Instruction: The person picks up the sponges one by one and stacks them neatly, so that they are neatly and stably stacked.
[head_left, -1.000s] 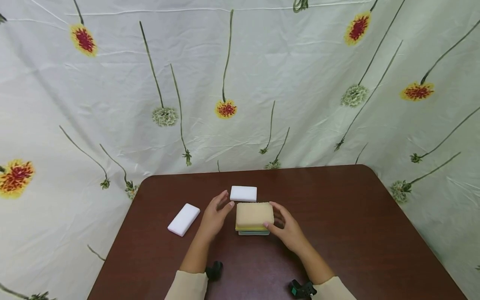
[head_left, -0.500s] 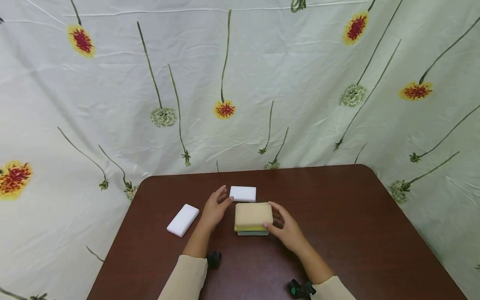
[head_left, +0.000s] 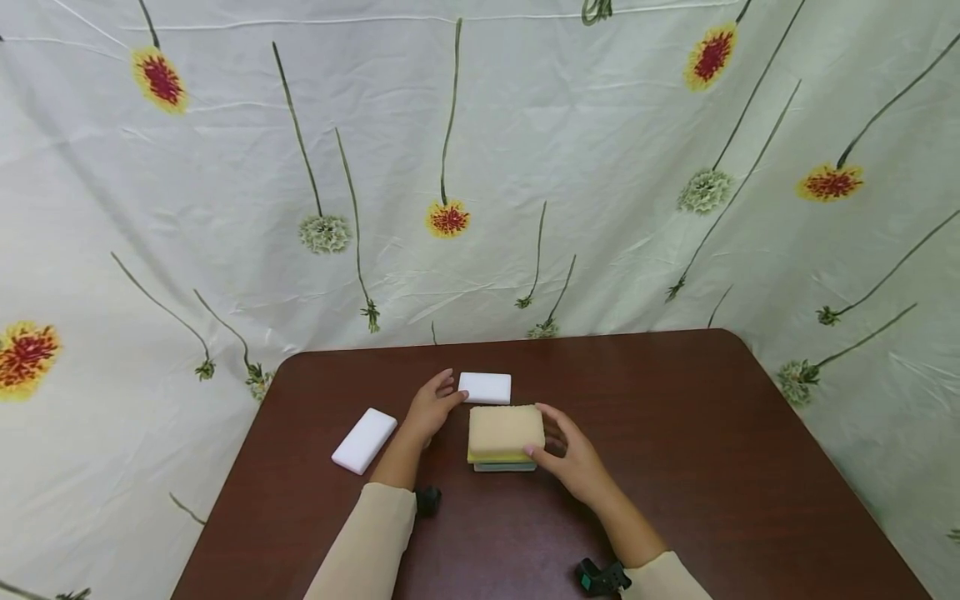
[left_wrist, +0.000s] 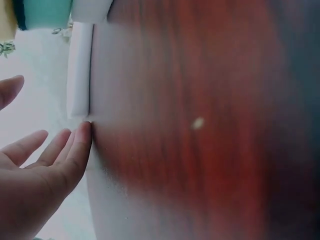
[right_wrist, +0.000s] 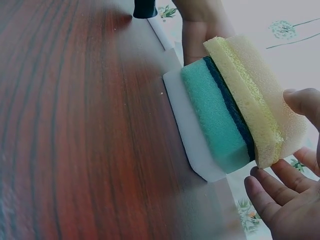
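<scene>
A stack of sponges stands mid-table. In the right wrist view, a white block [right_wrist: 182,115] lies under a green sponge [right_wrist: 212,117] with a dark scouring layer, below a yellow sponge [right_wrist: 240,95] and a cream sponge [head_left: 506,429] on top. My right hand [head_left: 573,458] holds the upper part's right end, thumb at the front corner and index finger at the back. My left hand [head_left: 431,408] reaches beside a second white block [head_left: 485,388] lying flat behind the stack. Its fingers are loosely extended, tips close to the block's left end; I cannot tell whether they touch.
Another white block [head_left: 364,441] lies at an angle on the brown table [head_left: 712,433], left of my left forearm. A flower-printed cloth [head_left: 600,133] hangs behind the table. Dark wrist devices sit by both cuffs, such as the right wrist device [head_left: 602,577].
My left hand has moved forward, from beside the stack to the left end of the white block behind it. The right hand stays at the stack.
</scene>
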